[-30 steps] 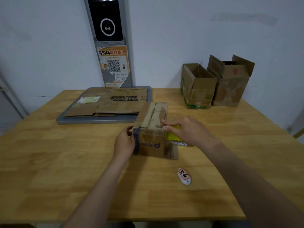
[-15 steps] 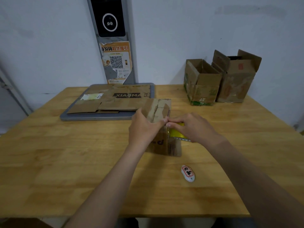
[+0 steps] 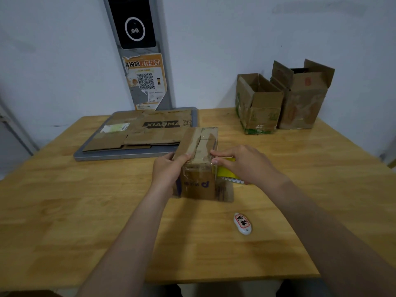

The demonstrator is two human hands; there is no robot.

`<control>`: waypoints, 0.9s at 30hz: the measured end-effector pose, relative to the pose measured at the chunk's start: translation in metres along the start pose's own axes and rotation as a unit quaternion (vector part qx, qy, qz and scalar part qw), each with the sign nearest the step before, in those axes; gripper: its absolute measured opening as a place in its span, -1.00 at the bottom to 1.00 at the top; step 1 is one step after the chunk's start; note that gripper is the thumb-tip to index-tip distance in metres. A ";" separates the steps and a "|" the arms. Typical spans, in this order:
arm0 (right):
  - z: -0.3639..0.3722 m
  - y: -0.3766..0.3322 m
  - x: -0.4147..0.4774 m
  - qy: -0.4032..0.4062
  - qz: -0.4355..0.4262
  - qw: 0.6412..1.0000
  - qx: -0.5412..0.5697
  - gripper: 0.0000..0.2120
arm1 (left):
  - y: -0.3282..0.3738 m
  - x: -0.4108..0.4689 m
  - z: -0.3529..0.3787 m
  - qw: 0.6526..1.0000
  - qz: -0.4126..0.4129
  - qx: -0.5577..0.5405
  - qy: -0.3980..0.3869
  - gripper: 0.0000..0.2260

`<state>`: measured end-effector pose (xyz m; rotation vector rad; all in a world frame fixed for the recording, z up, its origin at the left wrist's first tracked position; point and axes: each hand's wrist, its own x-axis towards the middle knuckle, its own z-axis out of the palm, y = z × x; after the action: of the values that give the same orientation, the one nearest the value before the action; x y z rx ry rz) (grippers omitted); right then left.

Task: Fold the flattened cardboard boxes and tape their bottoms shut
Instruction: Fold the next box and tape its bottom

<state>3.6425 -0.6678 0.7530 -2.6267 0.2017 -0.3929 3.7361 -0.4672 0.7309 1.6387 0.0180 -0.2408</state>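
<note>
The box stands flaps-up at the middle of the bench. The left hand has its fingers clamped on the box's near left corner. The right hand curls round a yellow tape dispenser touching the box. Taping looks about to start; next, tape needs drawing along the seam.

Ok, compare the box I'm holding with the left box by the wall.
The near box has its upper flaps closed and taped; the far box stands open-topped. The left hand grips the near box, the right hand holds a yellow tape dispenser beside it; no hand touches the far box. The near box's print is purple, the far box's green. Both are brown cardboard.
</note>
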 end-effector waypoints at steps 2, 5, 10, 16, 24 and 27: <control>0.000 0.001 -0.001 -0.004 0.000 1.000 0.010 -0.66 | -0.002 0.000 -0.001 1.000 -0.015 -0.015 -0.004 -0.78; 0.000 0.002 -0.001 -0.009 -0.004 1.000 0.020 -0.65 | -0.002 -0.001 0.000 1.000 -0.016 -0.022 -0.009 -0.83; 0.003 0.004 -0.001 -0.013 -0.006 0.999 0.044 -0.66 | -0.004 0.000 0.004 1.000 0.020 0.001 -0.006 -0.76; 0.005 0.006 -0.003 -0.015 -0.012 0.997 0.070 -0.66 | -0.008 -0.004 0.000 0.999 0.045 0.013 0.003 -0.71; 0.002 0.013 0.003 -0.062 -0.022 0.994 0.089 -0.65 | -0.001 0.000 -0.003 0.923 0.247 0.294 -0.002 -0.56; 0.001 0.015 0.010 -0.078 -0.031 0.993 0.081 -0.63 | 0.006 -0.003 0.006 0.876 0.280 0.392 0.006 -0.50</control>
<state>3.6513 -0.6822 0.7472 -2.4936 0.0358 -0.2130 3.7330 -0.4736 0.7374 2.3641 -0.6136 0.2515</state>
